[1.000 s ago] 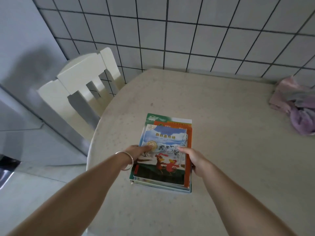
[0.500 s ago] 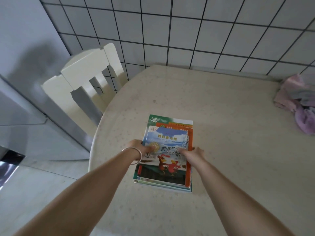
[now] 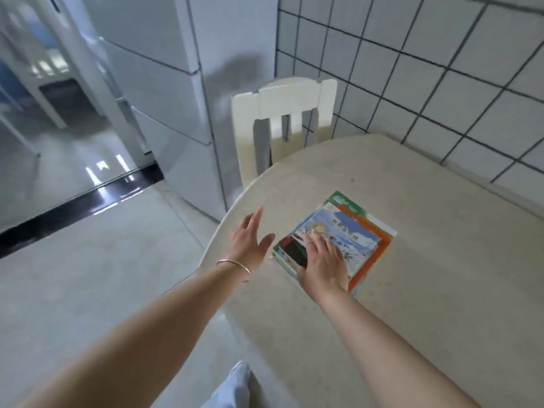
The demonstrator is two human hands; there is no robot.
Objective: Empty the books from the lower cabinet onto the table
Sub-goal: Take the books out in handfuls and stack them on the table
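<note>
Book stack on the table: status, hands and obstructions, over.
Left hand open, off the books, beside them. Right hand open, flat over the book stack. Stack lies on the table near its edge. Nothing in the way.

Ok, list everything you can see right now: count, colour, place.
Books: one stack of several, top cover blue and white, orange and green below, on the table near its left edge.
Table: one, beige, rounded, against the tiled wall.
Chair: one, cream, behind the table's far left edge.
Fridge: one, pale grey, left of the chair.
Bracelet: one, gold-toned, left wrist.
Left hand: open, beside the stack.
Right hand: open, over the stack.
</note>
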